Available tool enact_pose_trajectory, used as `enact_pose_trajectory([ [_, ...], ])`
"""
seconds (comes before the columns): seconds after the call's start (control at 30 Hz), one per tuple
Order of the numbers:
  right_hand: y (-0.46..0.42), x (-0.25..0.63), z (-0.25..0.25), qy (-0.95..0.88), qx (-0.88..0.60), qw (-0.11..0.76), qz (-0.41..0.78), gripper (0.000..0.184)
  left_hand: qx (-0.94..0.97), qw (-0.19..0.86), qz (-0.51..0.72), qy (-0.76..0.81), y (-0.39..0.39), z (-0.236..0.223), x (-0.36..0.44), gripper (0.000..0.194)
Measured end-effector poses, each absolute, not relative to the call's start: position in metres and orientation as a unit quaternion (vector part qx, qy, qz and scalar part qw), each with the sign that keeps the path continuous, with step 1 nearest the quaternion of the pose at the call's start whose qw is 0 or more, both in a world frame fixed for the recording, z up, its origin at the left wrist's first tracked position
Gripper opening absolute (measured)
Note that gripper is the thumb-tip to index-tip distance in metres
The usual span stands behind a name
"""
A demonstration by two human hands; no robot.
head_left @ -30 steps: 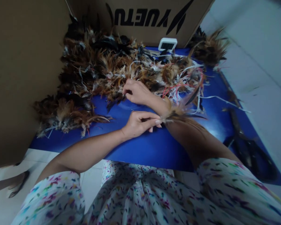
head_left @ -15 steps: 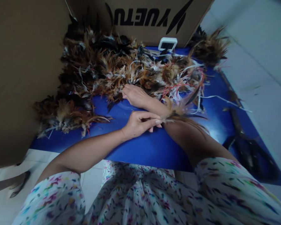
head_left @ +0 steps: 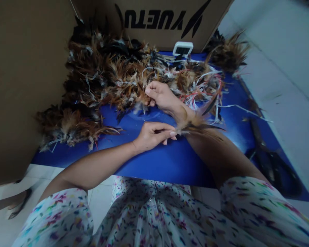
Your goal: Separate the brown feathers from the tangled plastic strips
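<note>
A big heap of brown and black feathers [head_left: 113,75] mixed with white and red strings lies on the blue table [head_left: 167,161]. My left hand [head_left: 151,135] rests on the table and pinches the base of a small bunch of brown feathers [head_left: 198,126] that lies across my right forearm. My right hand [head_left: 162,96] is lifted at the heap's near edge, fingers closed on a tuft of feathers [head_left: 141,103] pulled from it.
A cardboard box [head_left: 157,20] with black lettering stands behind the heap, and a cardboard wall [head_left: 23,75] closes the left side. A small white device [head_left: 182,48] sits at the back. Dark scissors [head_left: 273,161] lie on the table's right. Another feather clump [head_left: 229,51] sits far right.
My right hand has risen from the table at the heap's edge and turned, now gripping a tuft of feathers. My left hand and its bunch have stayed put.
</note>
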State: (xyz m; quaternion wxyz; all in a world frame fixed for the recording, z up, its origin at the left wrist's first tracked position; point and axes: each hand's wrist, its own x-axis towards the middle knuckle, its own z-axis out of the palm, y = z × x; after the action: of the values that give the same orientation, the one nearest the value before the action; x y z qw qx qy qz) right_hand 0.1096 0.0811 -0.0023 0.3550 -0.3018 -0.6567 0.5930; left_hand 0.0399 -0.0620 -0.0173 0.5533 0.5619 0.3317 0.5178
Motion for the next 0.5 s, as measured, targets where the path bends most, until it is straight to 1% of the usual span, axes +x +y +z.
enact_pose_trajectory([
  [0.13,0.078,0.119,0.001,-0.601,-0.302,0.367,0.643,0.044,0.564,0.553,0.51,0.34,-0.062,-0.018,0.04,0.036],
  [0.33,0.071,0.128,0.007,-0.557,-0.358,0.381,0.646,0.032,0.569,0.55,0.506,0.345,-0.062,-0.018,0.04,0.037],
  [0.5,0.069,0.132,0.01,-0.562,-0.374,0.384,0.63,0.027,0.567,0.55,0.516,0.333,-0.062,-0.017,0.04,0.032],
])
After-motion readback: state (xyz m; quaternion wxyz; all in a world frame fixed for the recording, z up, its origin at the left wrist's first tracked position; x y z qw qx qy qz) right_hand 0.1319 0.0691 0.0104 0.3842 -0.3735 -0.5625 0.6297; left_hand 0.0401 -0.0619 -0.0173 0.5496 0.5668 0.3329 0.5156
